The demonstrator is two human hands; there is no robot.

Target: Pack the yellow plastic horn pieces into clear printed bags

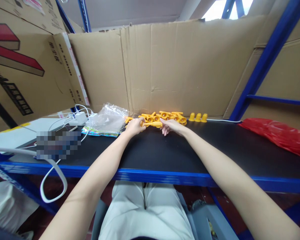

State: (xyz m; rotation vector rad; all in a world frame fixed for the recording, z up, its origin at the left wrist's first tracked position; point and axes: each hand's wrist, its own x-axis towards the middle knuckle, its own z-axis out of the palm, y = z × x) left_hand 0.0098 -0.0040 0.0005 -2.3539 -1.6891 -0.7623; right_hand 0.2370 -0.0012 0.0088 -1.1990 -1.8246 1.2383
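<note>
While a tall cardboard wall [190, 66] spans the back of the frame, a printed cardboard box [22, 66] crowds the upper left, and a slanting blue post [260, 63] crosses the upper right; the wall limits reach behind the black tabletop [160, 156]. A red plastic bag [277, 135] lies at the right edge, a crumpled clear bag [106, 118] left of centre, and, farther left, a white cable [61, 178] loops over the tabletop's front beside a pixelated patch. Just beyond the hands, at the frame's centre, yellow parts with round openings [166, 116] are heaped against the wall, with three yellow cups [198, 117] in a row to their right. Both bare forearms come up from the lower corners and converge at the centre, the left hand [134, 127] with its fingers curled, pinching the left end of a yellow piece [153, 124], the right hand [172, 126] closed by thumb and fingers on its other end, its lower fingers bent downward. That piece sits level between them, in front of the heap. Below it, black surface stretches to the blue front rail [160, 176], and more extends right toward the red plastic bag.
</note>
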